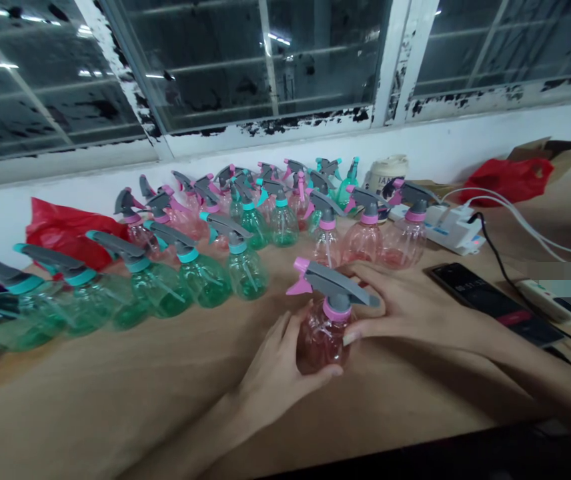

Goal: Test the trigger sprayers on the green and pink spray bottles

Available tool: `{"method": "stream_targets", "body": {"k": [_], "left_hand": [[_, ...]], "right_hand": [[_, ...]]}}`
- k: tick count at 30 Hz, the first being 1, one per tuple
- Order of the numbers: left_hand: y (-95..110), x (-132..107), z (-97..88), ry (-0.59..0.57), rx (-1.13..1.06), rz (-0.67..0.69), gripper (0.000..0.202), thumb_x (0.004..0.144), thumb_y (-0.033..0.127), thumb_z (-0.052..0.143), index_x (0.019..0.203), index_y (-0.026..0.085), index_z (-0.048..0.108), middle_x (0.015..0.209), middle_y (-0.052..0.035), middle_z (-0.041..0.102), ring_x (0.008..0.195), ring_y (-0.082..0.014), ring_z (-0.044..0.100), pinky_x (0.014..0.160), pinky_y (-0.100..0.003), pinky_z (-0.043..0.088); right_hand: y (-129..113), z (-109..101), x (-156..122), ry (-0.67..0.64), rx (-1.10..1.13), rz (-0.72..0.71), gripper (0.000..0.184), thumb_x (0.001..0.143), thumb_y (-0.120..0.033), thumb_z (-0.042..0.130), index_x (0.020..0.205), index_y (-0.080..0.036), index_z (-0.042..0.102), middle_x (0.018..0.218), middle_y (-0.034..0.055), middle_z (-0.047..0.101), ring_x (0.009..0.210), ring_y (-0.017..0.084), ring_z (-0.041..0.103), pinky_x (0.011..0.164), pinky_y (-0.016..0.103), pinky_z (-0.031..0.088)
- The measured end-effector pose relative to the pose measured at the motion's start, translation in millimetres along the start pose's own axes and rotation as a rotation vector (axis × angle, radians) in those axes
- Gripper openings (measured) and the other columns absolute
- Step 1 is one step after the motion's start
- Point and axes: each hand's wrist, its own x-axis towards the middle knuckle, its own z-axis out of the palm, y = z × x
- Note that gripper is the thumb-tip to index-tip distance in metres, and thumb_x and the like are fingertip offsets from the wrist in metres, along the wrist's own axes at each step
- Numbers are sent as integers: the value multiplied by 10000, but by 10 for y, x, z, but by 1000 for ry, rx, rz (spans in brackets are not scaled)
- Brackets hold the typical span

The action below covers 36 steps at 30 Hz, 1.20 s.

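Note:
A clear pink spray bottle [326,341] with a grey trigger head and pink nozzle stands upright between my hands near the table's front. My left hand [285,360] curls round its lower left side, thumb across the front. From the right, my right hand [385,303] grips it just under the pink collar, its fingers partly hidden behind the grey head. Just behind are more pink spray bottles [365,241], and a row of green spray bottles [205,280] runs off to the left.
On the right lie a phone [490,300], a white power strip [450,230] with cables and another white device [560,300]. Red plastic bags [73,230] sit at the back left and right. A white tub [388,175] stands by the wall under the windows.

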Motion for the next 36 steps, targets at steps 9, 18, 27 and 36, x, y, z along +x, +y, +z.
{"method": "stream_targets", "body": {"k": [9, 18, 27, 36], "left_hand": [[67, 197, 132, -19, 114, 108, 755, 722, 533, 716, 1311, 163, 422, 1251, -149, 549, 1162, -346, 521, 972, -504, 422], [-172, 354, 116, -78, 236, 298, 881, 745, 661, 627, 1398, 156, 323, 1350, -175, 493, 1254, -356, 440, 1037, -550, 329], [-466, 388, -84, -156, 427, 291, 749, 836, 555, 588, 1406, 126, 363, 1447, -149, 410, 1357, -304, 320, 1103, -487, 258], [-586, 317, -139, -168, 489, 282, 552, 888, 459, 560, 1358, 186, 461, 1468, -83, 395, 1376, -260, 302, 1105, -457, 284]], "right_hand": [[22, 245, 229, 92, 592, -131, 449, 753, -307, 715, 1177, -241, 581, 1008, 31, 674, 924, 199, 639, 758, 317, 535], [59, 359, 238, 310, 525, -105, 217, 853, -318, 581, 1037, -239, 663, 1018, 38, 714, 918, 197, 671, 807, 355, 544], [104, 339, 385, 386, 438, -108, 85, 850, -296, 564, 862, -246, 633, 831, -3, 660, 742, 171, 638, 706, 320, 527], [252, 395, 535, 408, 490, -95, 146, 851, -341, 593, 967, -262, 635, 916, -3, 675, 869, 181, 629, 826, 328, 494]]}}
